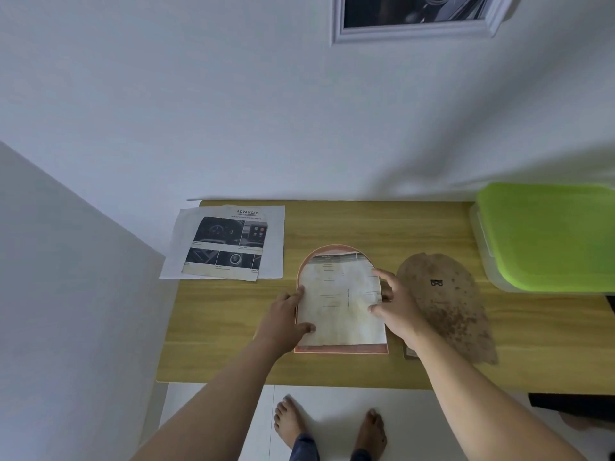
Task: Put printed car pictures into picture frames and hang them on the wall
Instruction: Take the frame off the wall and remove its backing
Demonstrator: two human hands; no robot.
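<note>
Item: printed sheet (339, 311), flat on arched frame (336, 249), wooden table (233, 327). Left hand (283, 317) and right hand (396, 311) flank it. Spread fingertips press its left and right edges, thumbs on top.

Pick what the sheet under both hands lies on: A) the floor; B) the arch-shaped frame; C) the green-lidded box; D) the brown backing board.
B: the sheet lies on the arch-shaped frame, whose pink rim shows around it, while the left hand and right hand touch its side edges.
</note>
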